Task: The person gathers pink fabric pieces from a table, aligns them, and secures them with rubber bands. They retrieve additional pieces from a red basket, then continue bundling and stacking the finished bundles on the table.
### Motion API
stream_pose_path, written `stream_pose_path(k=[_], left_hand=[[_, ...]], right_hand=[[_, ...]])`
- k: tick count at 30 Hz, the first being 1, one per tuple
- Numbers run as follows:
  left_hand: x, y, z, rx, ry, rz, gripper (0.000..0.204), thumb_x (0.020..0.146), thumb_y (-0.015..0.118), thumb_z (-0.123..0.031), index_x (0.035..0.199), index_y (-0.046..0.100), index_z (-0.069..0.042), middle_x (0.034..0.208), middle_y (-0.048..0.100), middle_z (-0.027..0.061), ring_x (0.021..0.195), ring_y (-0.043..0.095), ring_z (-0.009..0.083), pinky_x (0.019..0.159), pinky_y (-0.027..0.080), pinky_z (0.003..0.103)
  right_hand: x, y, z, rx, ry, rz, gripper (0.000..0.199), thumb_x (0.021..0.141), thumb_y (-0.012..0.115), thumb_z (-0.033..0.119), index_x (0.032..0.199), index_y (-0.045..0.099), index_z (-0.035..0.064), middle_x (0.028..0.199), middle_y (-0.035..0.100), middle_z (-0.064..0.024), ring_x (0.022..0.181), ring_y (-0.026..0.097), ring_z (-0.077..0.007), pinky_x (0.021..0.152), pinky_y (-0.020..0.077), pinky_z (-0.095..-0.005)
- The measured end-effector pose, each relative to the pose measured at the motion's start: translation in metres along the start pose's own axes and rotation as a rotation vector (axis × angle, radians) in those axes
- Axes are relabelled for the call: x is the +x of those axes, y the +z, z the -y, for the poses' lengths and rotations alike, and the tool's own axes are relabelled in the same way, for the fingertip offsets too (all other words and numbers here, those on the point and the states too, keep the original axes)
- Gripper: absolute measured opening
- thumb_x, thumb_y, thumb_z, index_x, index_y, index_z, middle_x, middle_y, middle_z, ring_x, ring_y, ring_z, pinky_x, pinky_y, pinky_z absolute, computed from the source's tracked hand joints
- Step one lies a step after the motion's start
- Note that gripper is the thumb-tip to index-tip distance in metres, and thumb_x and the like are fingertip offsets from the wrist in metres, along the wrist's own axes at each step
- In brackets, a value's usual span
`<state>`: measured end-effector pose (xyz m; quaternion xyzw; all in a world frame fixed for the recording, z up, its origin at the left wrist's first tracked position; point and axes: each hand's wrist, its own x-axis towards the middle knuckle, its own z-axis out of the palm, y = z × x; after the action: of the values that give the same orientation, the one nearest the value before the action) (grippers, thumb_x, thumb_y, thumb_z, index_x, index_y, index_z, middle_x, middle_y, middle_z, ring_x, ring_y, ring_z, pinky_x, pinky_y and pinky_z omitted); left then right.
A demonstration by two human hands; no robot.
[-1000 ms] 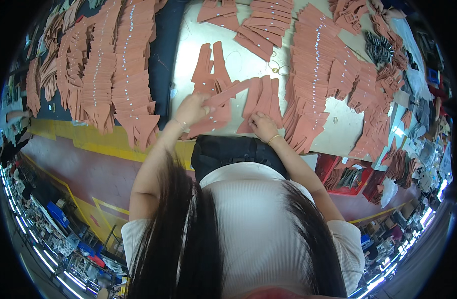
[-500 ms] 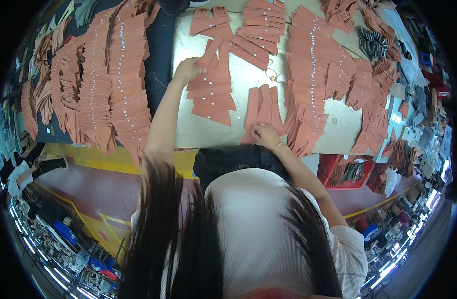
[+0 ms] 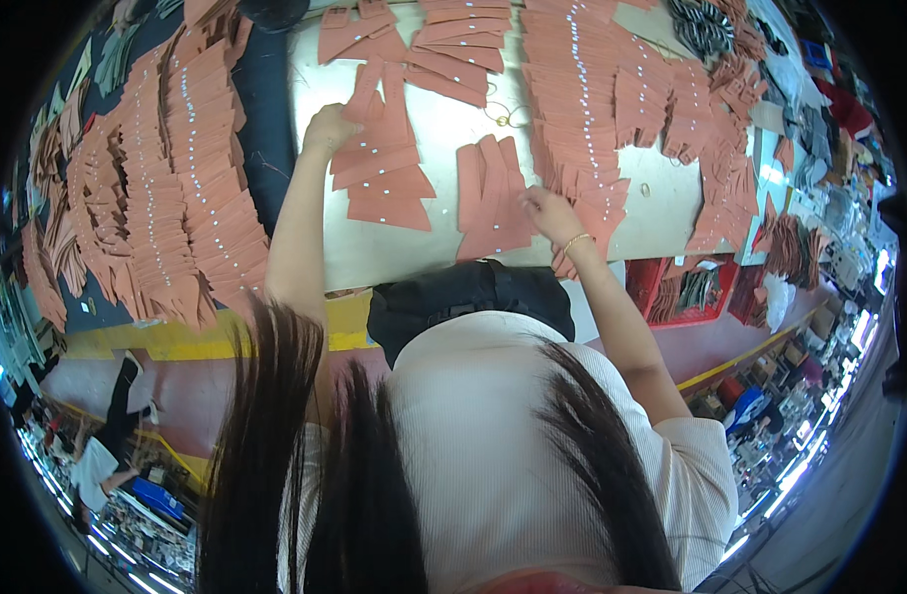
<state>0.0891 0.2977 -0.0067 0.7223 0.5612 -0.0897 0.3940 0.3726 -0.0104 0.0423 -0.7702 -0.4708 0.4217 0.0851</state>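
We see a pale worktable (image 3: 424,247) spread with cut salmon-coloured pieces, flat and thin like leather or stiff fabric, many bearing a small pale mark near one end. The biggest masses are the long overlapping rows on the dark surface to the left (image 3: 191,188) and the dense rows on the table's right side (image 3: 612,109). Between them lie two smaller groups. The fanned stack (image 3: 384,168) of tapered pieces sits just ahead of the left hand (image 3: 327,129), its layers stepping away from us, each piece's long axis running roughly across the table. That hand rests at the stack's upper left edge, fingers curled against a piece (whether it pinches one or merely presses we cannot tell). The right hand (image 3: 547,210) touches the right edge of a smaller upright cluster (image 3: 491,198), whose pieces stand with their long axes pointing away from the body; its fingers look slightly bent, the grip unclear. The hands are well apart, each nearest its own pile. A small ring (image 3: 500,117) lies on bare table beyond the cluster.
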Motion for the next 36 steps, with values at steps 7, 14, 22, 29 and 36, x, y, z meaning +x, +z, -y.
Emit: stream_pose_path(k=[7,14,22,29,36], left_hand=[[0.009,0.005,0.003,0.046,0.028,0.039,0.041,0.072,0.074,-0.022,0.107,0.065,-0.002,0.102,0.068,0.0161,0.093,0.066,0.0291,0.082,0.05,0.038],[0.0,0.01,0.005,0.099,0.024,-0.023,0.044,0.073,0.072,-0.024,0.113,0.064,-0.007,0.108,0.067,0.0147,0.102,0.063,0.0318,0.089,0.049,0.04],[-0.015,-0.006,-0.003,-0.142,-0.047,0.096,0.041,0.077,0.071,-0.024,0.11,0.064,-0.001,0.11,0.066,0.0163,0.1,0.064,0.029,0.086,0.049,0.039],[-0.03,-0.019,0.02,-0.966,-0.386,0.273,0.045,0.089,0.063,-0.031,0.117,0.059,0.004,0.112,0.064,0.0122,0.096,0.064,0.0224,0.084,0.05,0.036],[-0.038,-0.024,0.035,-1.253,-0.267,0.308,0.062,0.097,0.044,-0.049,0.132,0.046,0.003,0.123,0.058,0.0135,0.107,0.058,0.025,0.094,0.046,0.039]], right_hand=[[-0.016,0.009,-0.005,-0.194,0.277,-0.033,0.039,0.076,0.072,0.03,0.1,0.058,0.0026,0.103,0.062,-0.0193,0.095,0.062,-0.0374,0.08,0.0494,-0.0477],[-0.041,0.046,0.011,-0.319,0.23,-0.293,0.05,0.069,0.079,0.03,0.101,0.05,0.0059,0.108,0.054,-0.014,0.098,0.056,-0.0373,0.084,0.0467,-0.0482],[-0.042,0.016,0.03,-0.075,0.178,-0.047,0.033,0.078,0.071,0.025,0.096,0.056,0.0013,0.084,0.065,-0.0163,0.084,0.065,-0.0324,0.075,0.0498,-0.0422],[0.008,-0.074,0.149,0.401,-0.239,0.135,0.022,0.087,0.067,0.017,0.101,0.059,0.0016,0.09,0.062,-0.0016,0.083,0.058,-0.0111,0.077,0.0474,-0.0271],[0.127,-0.049,0.226,0.837,-0.208,0.248,0.031,0.087,0.065,0.01,0.113,0.051,0.0004,0.09,0.057,-0.0045,0.088,0.058,-0.0126,0.075,0.0568,-0.0292]])
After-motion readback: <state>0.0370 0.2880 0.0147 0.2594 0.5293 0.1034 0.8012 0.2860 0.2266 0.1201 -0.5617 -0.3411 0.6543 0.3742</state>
